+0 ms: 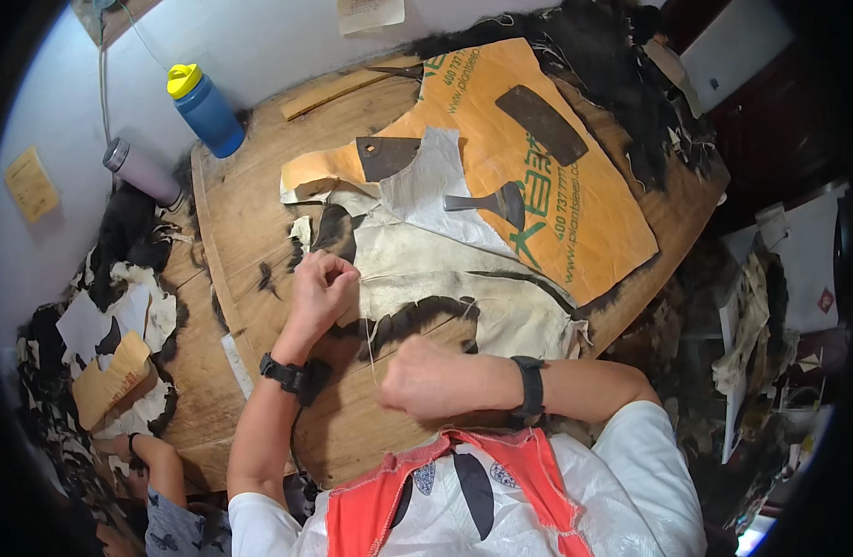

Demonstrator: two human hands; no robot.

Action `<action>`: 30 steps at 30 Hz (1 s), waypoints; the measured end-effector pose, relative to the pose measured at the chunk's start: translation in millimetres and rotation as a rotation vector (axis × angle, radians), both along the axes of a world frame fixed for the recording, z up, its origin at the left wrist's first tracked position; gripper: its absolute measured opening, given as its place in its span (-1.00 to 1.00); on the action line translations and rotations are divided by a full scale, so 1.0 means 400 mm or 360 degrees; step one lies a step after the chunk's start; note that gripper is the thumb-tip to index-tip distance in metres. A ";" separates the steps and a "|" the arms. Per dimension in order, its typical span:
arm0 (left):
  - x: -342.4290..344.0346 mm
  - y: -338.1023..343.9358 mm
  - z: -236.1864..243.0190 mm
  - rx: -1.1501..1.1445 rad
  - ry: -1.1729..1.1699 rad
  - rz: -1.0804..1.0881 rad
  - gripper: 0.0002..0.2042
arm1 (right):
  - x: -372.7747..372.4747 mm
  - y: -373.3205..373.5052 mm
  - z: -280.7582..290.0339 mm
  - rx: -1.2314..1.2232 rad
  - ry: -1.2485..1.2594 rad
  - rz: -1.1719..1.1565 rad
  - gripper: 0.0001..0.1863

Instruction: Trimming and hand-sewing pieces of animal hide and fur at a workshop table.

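Left hand: the left hand rests on the edge of the pale hide, its fingers curled shut and pinching the hide's edge together with a thin thread.
Right hand: the right hand is a closed fist just below the hide, near the table's front edge; the thread runs down toward it, but whether the fist grips the thread cannot be told.
Hide: pale, fur-edged with dark fringes, spread flat in the middle of the round wooden table, between the hands and the orange sheet.
Orange sheet: a large orange paper pattern lies beyond the hide, partly overlapping it.
Tools: a dark-bladed scraper lies on the hide and pattern; a dark flat piece lies on the pattern.
Bottles: a blue bottle with a yellow cap stands at the table's far left rim; a grey flask stands just beside it.
Wrists: a black band on each wrist.
Nearby: another person's hand is at the lower left, beside fur scraps.
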State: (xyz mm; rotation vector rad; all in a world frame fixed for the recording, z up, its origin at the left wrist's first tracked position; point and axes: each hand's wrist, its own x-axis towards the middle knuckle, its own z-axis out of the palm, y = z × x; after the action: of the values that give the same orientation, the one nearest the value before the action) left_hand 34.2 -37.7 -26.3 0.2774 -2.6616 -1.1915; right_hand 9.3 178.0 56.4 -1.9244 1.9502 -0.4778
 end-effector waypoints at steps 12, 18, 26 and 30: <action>0.040 0.051 0.050 0.0089 0.0064 -0.0008 -0.84 | -0.101 -0.020 -0.102 0.0008 -0.0659 -0.1134 -0.79; -0.004 0.016 0.021 -0.0211 0.0195 -0.0182 -0.90 | -0.029 0.027 -0.100 -0.0132 -0.0094 -0.1041 -0.74; -0.024 0.015 -0.013 -0.0226 -0.0023 -0.0083 -0.94 | 0.003 0.082 -0.010 -0.0360 -0.0352 -0.0351 -0.81; -0.030 0.009 0.011 0.0026 0.0253 -0.0423 -0.86 | -0.035 0.107 0.020 -0.0486 -0.0417 -0.0581 -0.79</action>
State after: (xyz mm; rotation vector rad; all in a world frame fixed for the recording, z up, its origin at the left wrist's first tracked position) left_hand 22.3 -34.0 -21.9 -0.1689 -2.6078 -1.2505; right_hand -4.7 220.8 64.3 -1.5602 2.1471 -1.1259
